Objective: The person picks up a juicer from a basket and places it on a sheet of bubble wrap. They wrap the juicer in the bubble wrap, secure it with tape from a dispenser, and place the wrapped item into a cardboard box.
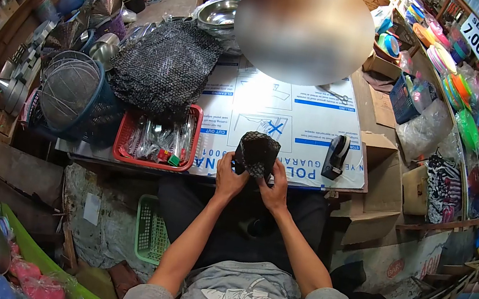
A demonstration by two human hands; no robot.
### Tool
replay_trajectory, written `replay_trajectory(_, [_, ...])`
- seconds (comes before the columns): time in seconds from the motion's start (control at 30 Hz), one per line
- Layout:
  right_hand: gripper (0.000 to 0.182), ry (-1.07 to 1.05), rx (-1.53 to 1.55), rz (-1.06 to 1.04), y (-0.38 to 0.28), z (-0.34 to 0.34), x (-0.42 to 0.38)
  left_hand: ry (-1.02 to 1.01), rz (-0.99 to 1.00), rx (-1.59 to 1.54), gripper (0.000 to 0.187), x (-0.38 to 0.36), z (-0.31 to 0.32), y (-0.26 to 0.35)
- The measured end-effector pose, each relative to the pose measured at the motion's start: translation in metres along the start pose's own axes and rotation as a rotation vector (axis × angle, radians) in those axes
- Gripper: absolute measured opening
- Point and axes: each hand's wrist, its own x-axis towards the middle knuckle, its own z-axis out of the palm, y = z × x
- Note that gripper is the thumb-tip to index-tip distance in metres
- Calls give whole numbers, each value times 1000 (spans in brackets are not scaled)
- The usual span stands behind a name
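Observation:
A small bundle of black bubble wrap (258, 154) is held between both hands at the table's front edge. My left hand (231, 176) grips its left side, and my right hand (274, 186) grips its right side. What lies inside the wrap is hidden. Just right of the hands, a black tape dispenser (335, 156) stands on the white printed board (215, 145). To the left is a red basket (193, 142) with small packaged items in it. A large heap of black bubble wrap (168, 63) lies behind that basket.
Scissors (334, 94) lie at the board's back right. A blue basket (95, 108) with wire strainers stands at the left, near metal bowls (218, 13). An open cardboard box (376, 196) is at the right. Below the table is a green basket (149, 235).

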Motion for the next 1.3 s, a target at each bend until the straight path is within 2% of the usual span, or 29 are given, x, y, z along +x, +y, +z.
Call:
replay_trajectory(0.1, [55,86,-115,-70,-4,2,2,42,49,35,56,1,2,4])
replay_trajectory(0.17, [49,122,-159,-94,-6,3,2,18,-15,53,55,-1,0,12])
replay_trajectory(0.3, [34,195,-68,25,-14,4,5,16,24,38,53,2,2,13])
replay_trajectory(0.37, [28,192,-45,82,-14,4,6,-16,114,-238,50,2,0,15])
replay_trajectory(0.4, [26,184,-43,74,-12,4,7,-17,112,-237,50,2,-2,20])
replay_trajectory(0.43, [25,175,-41,67,-11,5,7,-55,0,-331,49,1,-4,25])
replay_trajectory(0.47, [25,174,-40,68,-10,6,6,-91,-113,-424,48,1,-6,31])
replay_trajectory(0.5, [26,200,-18,56,-12,7,5,-91,-114,-423,48,1,-4,27])
replay_trajectory(0.57, [27,225,4,44,-17,9,2,-37,-52,-230,47,3,2,21])
replay_trajectory(0.6, [28,263,-33,37,-20,8,1,-39,-53,-229,47,2,4,20])
replay_trajectory(0.67, [30,302,-68,30,-25,10,-2,139,173,25,50,-2,10,18])
replay_trajectory(0.7, [32,337,-75,43,-24,12,-4,137,174,25,50,-3,10,22])
replay_trajectory(0.77, [34,374,-85,57,-19,11,-5,279,259,-48,49,-9,10,30])
replay_trajectory(0.83, [40,401,-199,-58,-16,12,-3,266,235,-43,48,-18,7,40])
replay_trajectory(1.07, [50,360,-171,-156,-20,13,-4,330,140,-117,40,-26,17,21])
replay_trajectory(1.13, [49,263,-261,-264,-25,8,-2,324,149,-149,38,-24,16,23])
replay_trajectory(1.3, [46,181,-314,-231,-27,6,-3,281,170,-229,31,-21,13,24])
